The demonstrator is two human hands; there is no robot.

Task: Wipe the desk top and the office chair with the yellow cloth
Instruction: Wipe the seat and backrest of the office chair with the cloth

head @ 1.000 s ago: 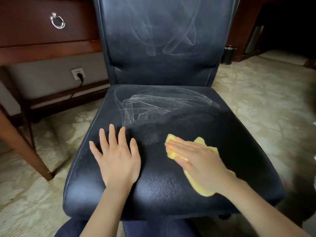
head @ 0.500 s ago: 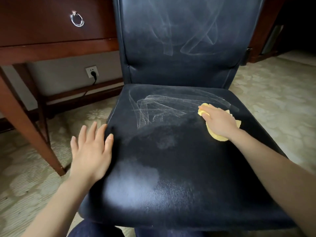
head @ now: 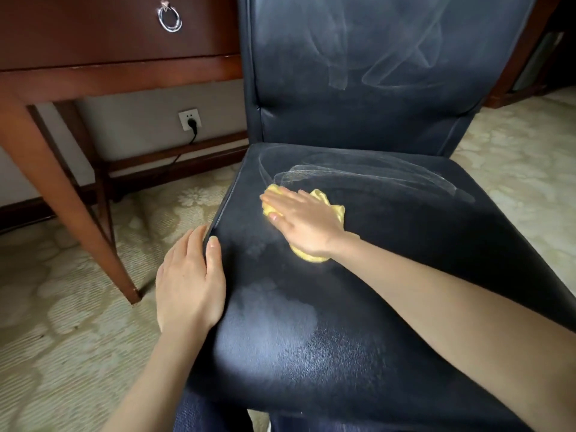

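Leftward since a moment before, my right grip (head: 307, 224) had swept the yellow cloth (head: 336, 211) across the office chair (head: 389, 291) seat to near its left edge, fingers straight, pressing the cloth flat on the seat. My left grip (head: 190, 282) lay against that edge, fingers straight together, thumb on top

Pale flowered carpet (head: 62, 353) covers the floor around me. Left, a red-brown desk (head: 124, 77) shows a drawer (head: 93, 29) with a ring pull (head: 170, 18); behind its legs (head: 62, 194), a wall socket (head: 189, 115) holds a black plug (head: 192, 123).
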